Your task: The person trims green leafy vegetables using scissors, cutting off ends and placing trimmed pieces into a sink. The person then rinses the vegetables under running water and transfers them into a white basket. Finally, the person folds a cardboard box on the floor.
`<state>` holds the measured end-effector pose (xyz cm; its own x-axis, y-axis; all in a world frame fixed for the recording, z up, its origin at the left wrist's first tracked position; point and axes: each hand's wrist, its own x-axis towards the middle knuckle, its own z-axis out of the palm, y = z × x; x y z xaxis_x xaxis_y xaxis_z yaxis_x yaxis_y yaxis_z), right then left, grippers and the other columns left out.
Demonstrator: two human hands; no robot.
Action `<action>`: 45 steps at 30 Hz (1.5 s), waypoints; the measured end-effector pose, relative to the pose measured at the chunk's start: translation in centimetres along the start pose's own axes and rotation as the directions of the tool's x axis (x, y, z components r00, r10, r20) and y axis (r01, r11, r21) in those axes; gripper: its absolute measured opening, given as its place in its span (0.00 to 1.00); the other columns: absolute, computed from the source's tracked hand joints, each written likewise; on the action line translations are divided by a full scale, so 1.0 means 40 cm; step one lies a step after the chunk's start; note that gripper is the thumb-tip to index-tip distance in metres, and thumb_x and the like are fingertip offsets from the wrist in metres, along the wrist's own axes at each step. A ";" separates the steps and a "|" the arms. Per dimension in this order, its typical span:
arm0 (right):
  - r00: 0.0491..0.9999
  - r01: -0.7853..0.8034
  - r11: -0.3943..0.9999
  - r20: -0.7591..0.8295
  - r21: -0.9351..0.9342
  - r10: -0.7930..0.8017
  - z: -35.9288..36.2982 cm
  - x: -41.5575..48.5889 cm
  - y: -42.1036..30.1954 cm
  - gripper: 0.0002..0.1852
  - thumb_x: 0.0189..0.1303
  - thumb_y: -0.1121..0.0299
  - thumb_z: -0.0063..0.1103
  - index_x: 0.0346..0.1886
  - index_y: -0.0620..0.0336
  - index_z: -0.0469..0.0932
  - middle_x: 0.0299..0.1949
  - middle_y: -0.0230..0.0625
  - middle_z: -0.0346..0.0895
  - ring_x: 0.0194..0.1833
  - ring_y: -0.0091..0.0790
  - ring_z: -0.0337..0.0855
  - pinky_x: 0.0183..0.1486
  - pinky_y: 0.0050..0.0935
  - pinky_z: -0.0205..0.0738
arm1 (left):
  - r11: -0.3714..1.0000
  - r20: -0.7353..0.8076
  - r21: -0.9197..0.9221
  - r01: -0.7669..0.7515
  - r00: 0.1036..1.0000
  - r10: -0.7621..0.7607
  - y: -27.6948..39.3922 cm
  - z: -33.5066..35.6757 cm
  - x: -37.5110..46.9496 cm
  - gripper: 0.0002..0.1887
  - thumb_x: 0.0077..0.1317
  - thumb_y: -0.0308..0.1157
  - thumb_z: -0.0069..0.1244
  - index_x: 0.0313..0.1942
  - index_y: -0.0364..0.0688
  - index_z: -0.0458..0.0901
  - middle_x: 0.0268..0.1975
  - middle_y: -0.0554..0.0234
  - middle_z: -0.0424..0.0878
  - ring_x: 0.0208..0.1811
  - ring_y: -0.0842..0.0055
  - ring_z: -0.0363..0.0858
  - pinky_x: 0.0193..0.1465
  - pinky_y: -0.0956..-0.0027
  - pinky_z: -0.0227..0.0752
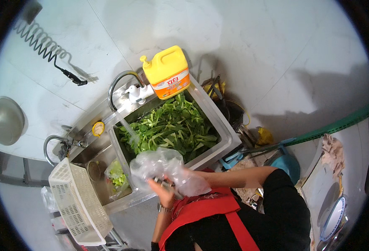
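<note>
In front of my red apron, a crumpled clear plastic bag is bunched between my hands, over the near rim of the sink. My left hand, with a metal-banded watch on its wrist, grips a small dark and silvery object against the bag; its kind is unclear. My right hand is blurred and mostly covered by the bag's film, which it holds. Just beyond the bag, leafy green vegetables fill the right sink basin. Water runs from a curved faucet onto them.
A yellow detergent jug stands at the basin's back edge. The left basin holds a bag of chopped greens and a round container. A white plastic basket leans at the left. A coiled hose hangs on the wall.
</note>
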<state>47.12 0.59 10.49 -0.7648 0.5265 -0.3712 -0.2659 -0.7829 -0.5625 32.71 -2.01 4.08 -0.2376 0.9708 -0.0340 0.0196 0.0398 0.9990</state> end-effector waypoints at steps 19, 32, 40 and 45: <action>0.210 -0.963 -0.051 -0.617 -0.265 -0.758 -0.632 -1.197 -0.445 0.12 0.59 0.63 0.49 0.45 0.53 0.75 0.55 0.39 0.64 0.59 0.42 0.62 0.64 0.39 0.53 | 0.415 0.731 -0.653 0.633 0.670 0.127 -0.014 0.074 0.127 0.14 0.54 0.27 0.58 0.40 0.42 0.73 0.57 0.35 0.68 0.59 0.50 0.68 0.56 0.48 0.68; -0.627 -0.758 0.309 -0.773 0.575 -0.100 -0.883 -1.281 -0.045 0.14 0.55 0.67 0.53 0.45 0.51 0.80 0.52 0.36 0.70 0.56 0.43 0.67 0.55 0.51 0.59 | 0.675 0.515 -0.517 0.527 0.821 -0.247 -0.149 -0.120 0.070 0.16 0.59 0.39 0.51 0.44 0.41 0.76 0.45 0.51 0.78 0.47 0.61 0.76 0.52 0.51 0.70; -0.572 -0.812 0.119 -0.820 0.571 0.037 -0.806 -1.347 -0.240 0.12 0.53 0.69 0.55 0.41 0.53 0.82 0.44 0.40 0.77 0.49 0.45 0.75 0.47 0.52 0.67 | 0.747 0.135 -0.279 0.603 0.795 -0.591 -0.040 -0.095 0.007 0.17 0.57 0.36 0.52 0.44 0.43 0.68 0.41 0.50 0.78 0.38 0.63 0.79 0.40 0.55 0.77; -0.359 -0.910 -0.124 -0.902 0.395 -0.241 -0.727 -1.216 -0.433 0.10 0.53 0.69 0.54 0.37 0.55 0.82 0.40 0.40 0.80 0.45 0.46 0.79 0.41 0.50 0.73 | 0.804 0.129 -0.260 0.535 0.844 -0.520 -0.009 -0.026 0.000 0.18 0.55 0.19 0.45 0.44 0.51 0.69 0.44 0.61 0.77 0.36 0.64 0.77 0.37 0.52 0.76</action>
<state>106.01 -1.82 16.81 0.8675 0.2986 -0.3978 0.4974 -0.5132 0.6994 31.69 -2.27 3.76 -0.0852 0.8294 -0.5521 -0.3640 0.4899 0.7921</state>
